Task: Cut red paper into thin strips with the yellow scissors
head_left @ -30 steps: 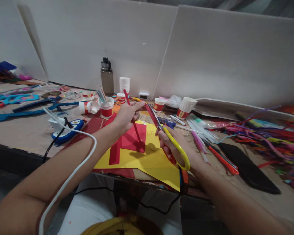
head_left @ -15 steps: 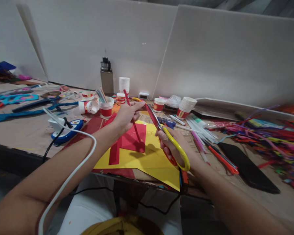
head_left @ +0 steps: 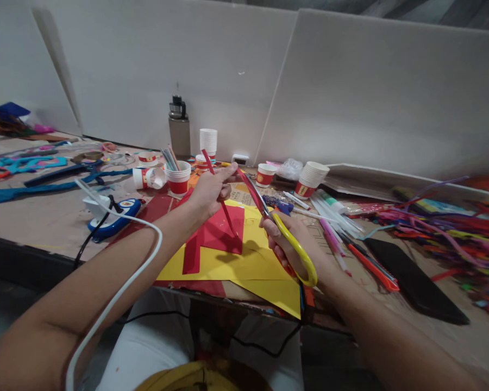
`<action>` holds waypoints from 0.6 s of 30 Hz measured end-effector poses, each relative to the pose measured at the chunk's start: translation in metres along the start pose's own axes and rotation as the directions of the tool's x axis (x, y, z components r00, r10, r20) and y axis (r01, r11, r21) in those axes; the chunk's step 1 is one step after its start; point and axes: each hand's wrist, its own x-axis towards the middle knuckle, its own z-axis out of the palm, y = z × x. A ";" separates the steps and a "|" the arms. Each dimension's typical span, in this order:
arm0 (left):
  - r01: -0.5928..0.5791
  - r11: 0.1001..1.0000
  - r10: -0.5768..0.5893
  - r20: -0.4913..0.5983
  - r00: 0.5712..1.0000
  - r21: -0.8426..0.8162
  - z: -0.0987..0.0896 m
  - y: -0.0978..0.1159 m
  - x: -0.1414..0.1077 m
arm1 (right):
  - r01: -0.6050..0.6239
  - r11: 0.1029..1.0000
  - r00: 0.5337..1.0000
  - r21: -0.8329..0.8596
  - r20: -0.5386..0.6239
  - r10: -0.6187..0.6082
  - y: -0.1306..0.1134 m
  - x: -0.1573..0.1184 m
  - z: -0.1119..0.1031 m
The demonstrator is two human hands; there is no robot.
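Note:
My left hand (head_left: pixel 212 190) pinches a narrow red paper strip (head_left: pixel 229 216), which hangs down over the sheets; its upper end sticks up past the fingers. My right hand (head_left: pixel 283 239) is wrapped round scissors (head_left: pixel 295 247) with yellow and red handles. The blades point up and left toward my left fingertips, with red paper along them. Below both hands lie a red paper piece (head_left: pixel 218 239) and a wider red strip (head_left: pixel 191 258), on top of yellow sheets (head_left: pixel 248 266) at the table's front edge.
Paper cups (head_left: pixel 177 179) and a bottle (head_left: pixel 180 133) stand at the back. A blue power strip (head_left: pixel 116 220) with a white cable is at left. At right lie a black flat object (head_left: pixel 415 279), an orange cutter (head_left: pixel 372 266) and pipe cleaners (head_left: pixel 440 233).
My left hand's fingertips have shifted slightly left and up, and the strip's upper end has moved left. The whole view has shifted a little.

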 end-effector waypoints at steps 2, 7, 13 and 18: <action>-0.015 1.000 0.015 0.006 1.000 -0.003 -0.001 0.000 0.000 | 0.019 1.000 1.000 -0.014 -0.004 -0.019 0.002 0.000 0.000; -0.044 0.999 0.044 0.021 0.999 0.009 0.001 0.001 -0.002 | 0.087 0.994 0.996 -0.061 0.021 -0.085 0.003 0.000 -0.002; -0.046 0.999 0.045 0.024 0.999 0.029 0.004 0.001 -0.004 | 0.131 0.987 0.991 -0.095 0.018 -0.130 0.000 0.002 -0.001; -0.052 0.997 0.051 0.011 0.999 0.054 0.004 0.000 -0.004 | 0.073 0.997 0.997 -0.038 0.018 -0.072 -0.003 0.000 0.000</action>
